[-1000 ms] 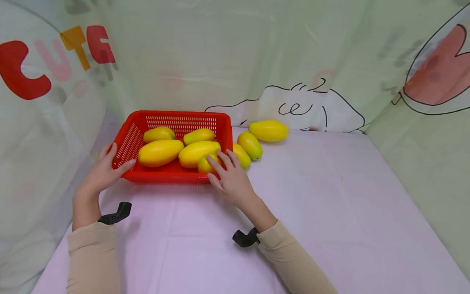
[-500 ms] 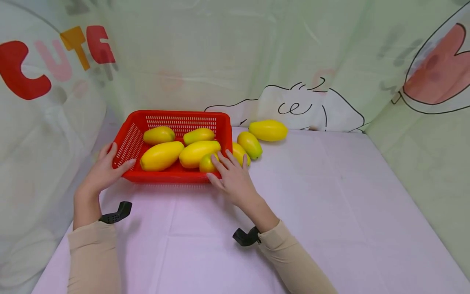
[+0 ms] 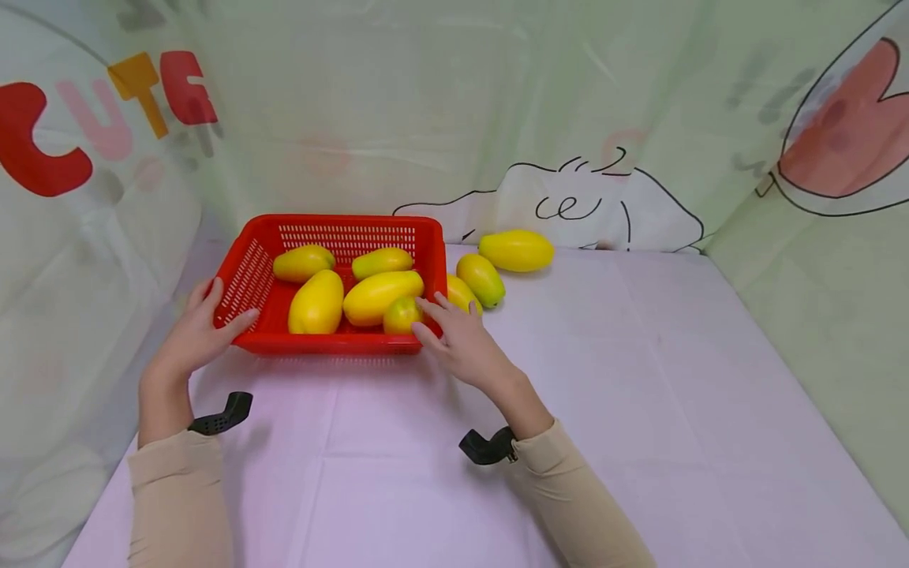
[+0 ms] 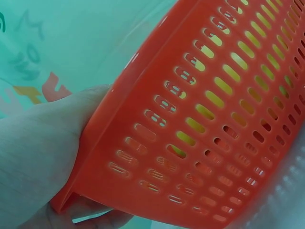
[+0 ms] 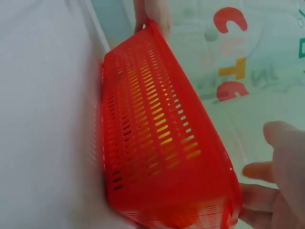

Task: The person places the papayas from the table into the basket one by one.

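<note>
A red slotted plastic basket (image 3: 334,342) stands on the cloth-covered table, holding several yellow mango-like fruits. My left hand (image 3: 195,327) grips its left end, thumb over the rim and fingers outside; the left wrist view shows that hand (image 4: 43,148) around a corner. My right hand (image 3: 465,343) is at the front right corner, its fingers loosely spread. In the right wrist view, lower fingers of the right hand (image 5: 286,181) touch the rim, thumb raised. Closest to it inside is a greenish-yellow fruit (image 3: 402,315). A plump yellow fruit (image 3: 316,304) points front to back at the left.
Outside the basket's right end lie a large yellow fruit (image 3: 517,251), a greenish one (image 3: 480,281) and another (image 3: 463,293) partly hidden by the basket and right hand. A printed curtain (image 3: 341,102) hangs behind and along both sides of the table (image 3: 639,410).
The front left fruit has swung from lying crosswise to pointing front to back. My right hand has drawn slightly right, uncovering more of the greenish-yellow fruit. My left hand keeps its grip.
</note>
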Action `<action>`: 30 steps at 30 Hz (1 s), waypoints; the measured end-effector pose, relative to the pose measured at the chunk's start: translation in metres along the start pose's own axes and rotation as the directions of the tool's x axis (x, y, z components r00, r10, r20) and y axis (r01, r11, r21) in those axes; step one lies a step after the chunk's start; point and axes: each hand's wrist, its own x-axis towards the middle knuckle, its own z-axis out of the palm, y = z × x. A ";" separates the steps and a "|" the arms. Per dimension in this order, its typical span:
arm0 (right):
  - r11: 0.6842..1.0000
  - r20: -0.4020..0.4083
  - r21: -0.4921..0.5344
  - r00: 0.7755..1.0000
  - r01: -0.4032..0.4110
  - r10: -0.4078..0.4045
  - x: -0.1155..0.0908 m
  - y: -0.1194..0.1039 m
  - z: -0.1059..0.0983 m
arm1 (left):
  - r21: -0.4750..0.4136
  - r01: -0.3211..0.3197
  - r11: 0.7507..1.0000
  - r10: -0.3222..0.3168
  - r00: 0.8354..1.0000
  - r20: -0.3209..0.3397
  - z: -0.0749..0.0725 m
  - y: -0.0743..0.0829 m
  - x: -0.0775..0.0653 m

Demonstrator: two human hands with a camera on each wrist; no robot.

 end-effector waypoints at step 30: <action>0.974 -0.257 -0.031 0.944 -0.224 0.209 0.047 0.063 0.024 | -0.009 -0.024 1.000 0.024 0.999 0.024 0.001 -0.002 -0.003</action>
